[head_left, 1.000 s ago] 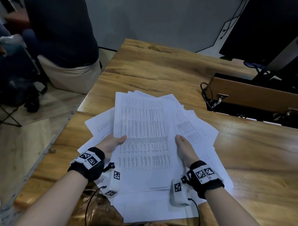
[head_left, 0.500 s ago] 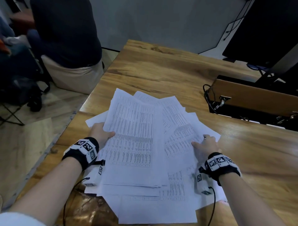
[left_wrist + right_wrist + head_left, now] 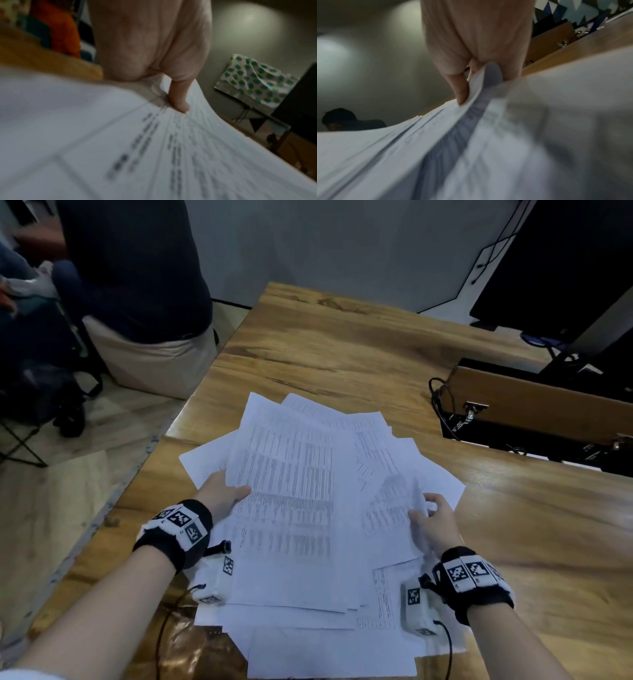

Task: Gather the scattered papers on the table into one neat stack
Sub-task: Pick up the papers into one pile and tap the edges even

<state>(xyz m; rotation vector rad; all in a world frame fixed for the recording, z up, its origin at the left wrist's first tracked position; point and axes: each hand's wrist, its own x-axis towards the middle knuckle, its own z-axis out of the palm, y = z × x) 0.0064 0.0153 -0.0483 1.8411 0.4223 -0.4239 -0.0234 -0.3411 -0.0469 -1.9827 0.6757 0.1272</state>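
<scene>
Several white printed papers (image 3: 291, 508) lie fanned in a loose, overlapping pile on the wooden table (image 3: 342, 344) in front of me. My left hand (image 3: 222, 494) grips the left edge of the top sheets, thumb on the print and fingers hidden beneath; the left wrist view shows the thumb (image 3: 178, 97) pressing the paper (image 3: 154, 148). My right hand (image 3: 433, 517) pinches the lifted, curling edge of a sheet on the right of the pile. In the right wrist view the thumb (image 3: 460, 88) holds that curled edge (image 3: 481, 83).
A brown box with metal clasps and black cables (image 3: 534, 412) sits on the table's right side. A dark monitor (image 3: 565, 261) stands behind it. A seated person in dark top and beige trousers (image 3: 137, 302) is off the table's left edge. Bare wood lies beyond the pile.
My right hand has gone from lying on the right-hand sheets to lifting and pinching one sheet's edge. The left hand keeps its grip on the top sheets, barely moved.
</scene>
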